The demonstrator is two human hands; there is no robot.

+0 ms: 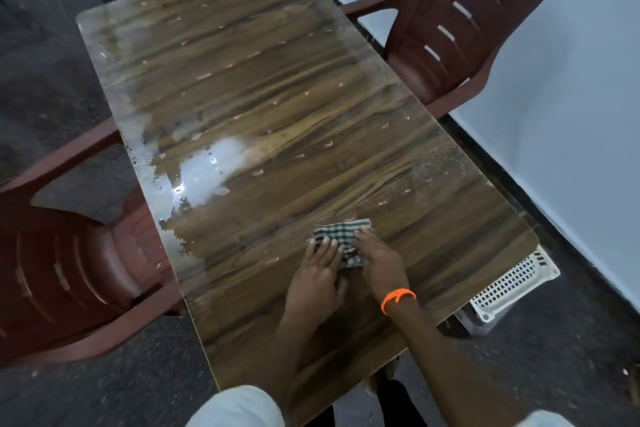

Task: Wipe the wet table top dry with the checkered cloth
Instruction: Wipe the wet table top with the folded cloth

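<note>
At the bottom of the frame we see white sleeves and two bare forearms reaching up over the near end of the wooden tabletop [277,107]. Our right wrist carries an orange band [397,298]. Our left hand [317,274] lies flat, its fingers [325,248] straight and close together, pressing on the left edge of the checkered cloth [341,232]. Our right hand [381,263] rests on the cloth's right side, fingers bent down onto it; we cannot tell whether they pinch it. The cloth is folded small and sits low in the frame, right of centre.

Further up, left of centre, a puddle [204,173] shines on the tabletop, and small droplets dot the wood beyond. A brown plastic chair [69,270] stands at the left, another chair [460,28] at the upper right. A white perforated basket [512,284] shows under the tabletop's lower right corner.
</note>
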